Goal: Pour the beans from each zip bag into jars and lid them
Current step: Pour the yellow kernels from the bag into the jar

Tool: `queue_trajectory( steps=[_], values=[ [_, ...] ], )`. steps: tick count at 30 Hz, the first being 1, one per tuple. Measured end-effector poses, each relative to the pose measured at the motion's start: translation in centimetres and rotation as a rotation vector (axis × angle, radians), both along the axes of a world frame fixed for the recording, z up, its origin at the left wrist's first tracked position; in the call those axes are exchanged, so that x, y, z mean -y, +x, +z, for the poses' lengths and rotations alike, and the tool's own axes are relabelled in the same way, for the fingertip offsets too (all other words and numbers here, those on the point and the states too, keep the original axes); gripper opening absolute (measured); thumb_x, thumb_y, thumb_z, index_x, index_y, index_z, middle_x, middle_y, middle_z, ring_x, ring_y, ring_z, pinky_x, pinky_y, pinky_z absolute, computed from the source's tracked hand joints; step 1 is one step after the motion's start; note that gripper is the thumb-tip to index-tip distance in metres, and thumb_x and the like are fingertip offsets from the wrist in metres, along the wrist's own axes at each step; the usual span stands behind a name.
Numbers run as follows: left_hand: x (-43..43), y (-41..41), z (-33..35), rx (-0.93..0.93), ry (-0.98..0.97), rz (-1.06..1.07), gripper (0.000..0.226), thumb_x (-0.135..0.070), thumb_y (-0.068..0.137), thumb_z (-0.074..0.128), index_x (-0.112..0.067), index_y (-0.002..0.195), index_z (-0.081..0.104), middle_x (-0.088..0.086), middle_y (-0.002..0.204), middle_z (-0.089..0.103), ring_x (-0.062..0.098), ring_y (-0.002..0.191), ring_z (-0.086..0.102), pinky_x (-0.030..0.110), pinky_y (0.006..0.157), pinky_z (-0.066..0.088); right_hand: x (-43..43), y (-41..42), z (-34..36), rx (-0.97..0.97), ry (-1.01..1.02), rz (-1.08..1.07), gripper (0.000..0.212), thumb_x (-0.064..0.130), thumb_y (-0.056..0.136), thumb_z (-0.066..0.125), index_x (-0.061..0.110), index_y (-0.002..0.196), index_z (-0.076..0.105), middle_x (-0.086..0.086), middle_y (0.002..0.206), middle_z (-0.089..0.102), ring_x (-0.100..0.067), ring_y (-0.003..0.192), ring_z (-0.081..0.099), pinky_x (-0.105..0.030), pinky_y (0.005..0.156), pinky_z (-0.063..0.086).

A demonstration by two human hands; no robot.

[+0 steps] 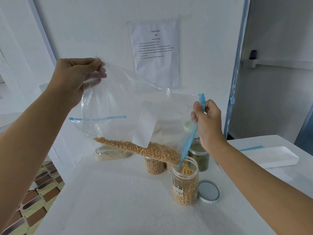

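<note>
Left hand [79,77] is raised high, thumb and fingers pinching the bottom corner of a clear zip bag [128,102]. Right hand [207,122] is lower, fingers curled round the bag's blue zip strip [189,143] near its slider end.

The bag hangs tilted. Yellow kernels [144,150] are heaped along its lower edge and spill from the mouth into an open jar [185,185] on the white table [118,200]. The jar is partly filled. Its sticker shows a barcode; the print is too small to read. A white patch [145,128] on the bag is blank.

The lid [209,191] lies flat just right of the jar.

Behind stand a jar of tan beans [154,166] and a jar of green beans [199,158]. A second bag [110,154] of pale grain is at the back left, and a white tray [274,156] is at the right.

Wall sheet [155,53]: heading "TASK & GOAL", then "1453", then five numbered lines, not legible enough to copy.
</note>
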State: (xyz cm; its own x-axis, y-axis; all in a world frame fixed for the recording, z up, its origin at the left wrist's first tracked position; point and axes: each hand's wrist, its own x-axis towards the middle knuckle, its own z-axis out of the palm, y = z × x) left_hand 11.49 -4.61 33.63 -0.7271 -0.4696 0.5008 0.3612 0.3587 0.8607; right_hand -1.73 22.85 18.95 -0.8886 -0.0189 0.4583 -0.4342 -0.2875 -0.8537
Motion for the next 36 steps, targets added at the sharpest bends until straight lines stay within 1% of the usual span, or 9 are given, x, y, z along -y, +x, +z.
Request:
queue_trajectory(
  steps=[6,11,14,20,24,28,30,34,36],
  values=[
    [0.28,0.01,0.06,-0.007,0.003,-0.002,0.025,-0.015,0.095,0.071,-0.020,0.073,0.082,-0.001,0.074,0.073,0.017,0.077,0.071,0.029,0.083,0.057,0.17,-0.13,0.06,-0.013,0.023,-0.016,0.023,0.016,0.105,0.054,0.009,0.088,0.042,-0.014,0.079,0.040,-0.005,0.056,0.043,-0.016,0.058,0.040],
    [0.22,0.08,0.04,-0.004,0.005,0.001,0.026,-0.015,0.095,0.070,-0.021,0.072,0.082,-0.002,0.074,0.073,0.016,0.076,0.071,0.029,0.083,0.057,0.19,-0.04,0.01,-0.020,0.044,-0.026,0.025,0.017,0.105,0.054,0.009,0.086,0.041,-0.012,0.076,0.042,-0.006,0.056,0.043,-0.017,0.059,0.041],
    [0.27,0.10,0.07,-0.002,0.001,0.001,0.025,-0.014,0.095,0.071,-0.020,0.073,0.082,-0.001,0.075,0.073,0.017,0.077,0.071,0.029,0.083,0.057,0.07,-0.15,-0.16,-0.009,0.030,-0.043,0.026,0.017,0.105,0.054,0.010,0.084,0.040,-0.007,0.071,0.042,-0.007,0.056,0.042,-0.019,0.060,0.041],
    [0.28,-0.01,0.19,-0.003,0.002,-0.001,0.021,-0.015,0.095,0.071,-0.019,0.076,0.082,0.000,0.076,0.073,0.018,0.078,0.071,0.030,0.082,0.057,0.02,0.04,0.11,-0.025,0.042,-0.029,0.029,0.018,0.105,0.055,0.012,0.081,0.040,-0.004,0.071,0.042,-0.007,0.058,0.042,-0.018,0.059,0.041],
    [-0.06,-0.04,0.21,0.004,0.009,-0.007,0.026,-0.015,0.095,0.070,-0.020,0.073,0.081,-0.002,0.074,0.072,0.016,0.077,0.071,0.028,0.081,0.056,-0.11,-0.06,0.23,-0.029,0.061,-0.026,0.023,0.018,0.105,0.055,0.008,0.087,0.043,-0.005,0.070,0.042,-0.010,0.059,0.040,-0.021,0.060,0.039],
    [-0.44,-0.14,0.29,0.005,0.011,-0.007,0.028,-0.014,0.096,0.070,-0.020,0.071,0.081,-0.003,0.072,0.071,0.015,0.075,0.071,0.027,0.081,0.056,-0.24,-0.21,0.20,-0.032,0.100,0.007,0.024,0.018,0.105,0.055,0.006,0.087,0.044,-0.005,0.067,0.043,-0.012,0.059,0.038,-0.020,0.060,0.038],
    [-0.53,-0.17,0.39,0.006,0.005,-0.014,0.027,-0.015,0.095,0.070,-0.020,0.071,0.081,-0.003,0.072,0.072,0.015,0.075,0.071,0.027,0.081,0.056,-0.40,-0.31,0.20,-0.025,0.092,0.000,0.026,0.018,0.105,0.055,0.003,0.087,0.044,-0.003,0.067,0.042,-0.012,0.060,0.037,-0.021,0.061,0.038],
    [-0.47,-0.27,0.52,0.008,0.007,-0.013,0.025,-0.014,0.095,0.070,-0.020,0.072,0.081,-0.003,0.073,0.072,0.015,0.076,0.071,0.027,0.080,0.056,-0.48,-0.16,0.52,-0.024,0.113,0.033,0.026,0.016,0.105,0.055,0.009,0.083,0.041,-0.004,0.067,0.042,-0.016,0.063,0.036,-0.027,0.064,0.036],
    [-0.54,-0.34,0.58,0.009,0.006,-0.013,0.025,-0.015,0.095,0.071,-0.020,0.073,0.081,-0.002,0.074,0.072,0.015,0.076,0.071,0.027,0.080,0.056,-0.57,-0.21,0.60,-0.021,0.104,0.019,0.024,0.016,0.105,0.055,0.009,0.085,0.043,-0.006,0.067,0.041,-0.016,0.063,0.035,-0.029,0.064,0.036]
  ],
)
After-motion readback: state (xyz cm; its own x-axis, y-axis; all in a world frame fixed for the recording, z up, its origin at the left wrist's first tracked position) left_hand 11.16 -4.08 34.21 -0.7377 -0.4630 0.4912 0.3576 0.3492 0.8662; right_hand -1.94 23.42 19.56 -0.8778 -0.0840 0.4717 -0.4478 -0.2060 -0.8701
